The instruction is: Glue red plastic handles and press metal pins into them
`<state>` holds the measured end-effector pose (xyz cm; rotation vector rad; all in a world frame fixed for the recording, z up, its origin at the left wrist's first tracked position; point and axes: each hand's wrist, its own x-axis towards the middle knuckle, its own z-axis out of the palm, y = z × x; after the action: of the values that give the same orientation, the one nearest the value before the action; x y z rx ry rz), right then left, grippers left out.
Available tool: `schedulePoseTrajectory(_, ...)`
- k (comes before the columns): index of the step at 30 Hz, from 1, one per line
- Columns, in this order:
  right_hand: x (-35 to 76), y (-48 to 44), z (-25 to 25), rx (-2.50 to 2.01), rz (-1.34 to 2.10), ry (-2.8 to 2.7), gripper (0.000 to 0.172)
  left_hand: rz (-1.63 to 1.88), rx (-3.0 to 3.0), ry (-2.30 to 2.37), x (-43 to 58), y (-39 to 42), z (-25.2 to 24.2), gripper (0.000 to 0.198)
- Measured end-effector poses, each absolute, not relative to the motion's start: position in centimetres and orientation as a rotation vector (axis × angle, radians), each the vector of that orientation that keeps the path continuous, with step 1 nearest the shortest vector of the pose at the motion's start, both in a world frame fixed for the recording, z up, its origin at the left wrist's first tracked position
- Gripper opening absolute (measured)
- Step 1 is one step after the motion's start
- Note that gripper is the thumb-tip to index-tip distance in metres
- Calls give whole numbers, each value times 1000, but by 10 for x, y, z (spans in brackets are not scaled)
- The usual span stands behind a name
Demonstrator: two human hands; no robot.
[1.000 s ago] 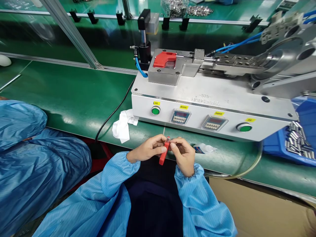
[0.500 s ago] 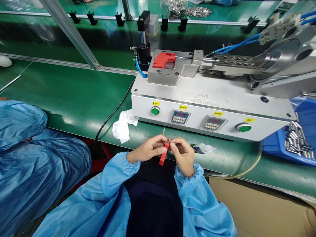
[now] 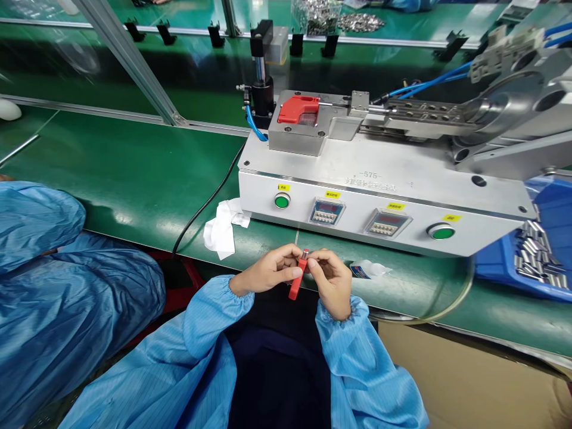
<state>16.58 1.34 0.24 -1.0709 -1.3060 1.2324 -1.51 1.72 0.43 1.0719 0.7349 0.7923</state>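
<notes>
Between my two hands, in front of the machine, is a slim red plastic part (image 3: 295,286) with a short silvery metal piece at its upper end. My left hand (image 3: 273,269) pinches it from the left, thumb across its side. From the right, the thumb and fingers of my right hand (image 3: 331,279) close on its upper end. The part is tilted, its lower end pointing toward my body. Behind my hands stands a bench machine (image 3: 313,179); a red pistol-shaped part (image 3: 297,109) sits in its metal block, with a rod reaching it from the right.
Crumpled white tissue (image 3: 221,229) lies left of my hands, a small clear bag (image 3: 369,269) to the right. A blue bin (image 3: 496,262) with metal cylinders stands at far right. A black cable (image 3: 196,208) crosses the green bench. A co-worker's blue sleeve (image 3: 40,220) is at left.
</notes>
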Motion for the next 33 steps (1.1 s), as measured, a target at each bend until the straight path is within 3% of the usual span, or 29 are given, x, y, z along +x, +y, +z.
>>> schedulePoseTrajectory(20,165,14,1,-1103,1233,-1322,33,813,1053,739,-15,15,1,51)
schedulePoseTrajectory(33,166,13,-6,-1092,1265,-1282,38,1049,957,723,-13,20,-8,45)
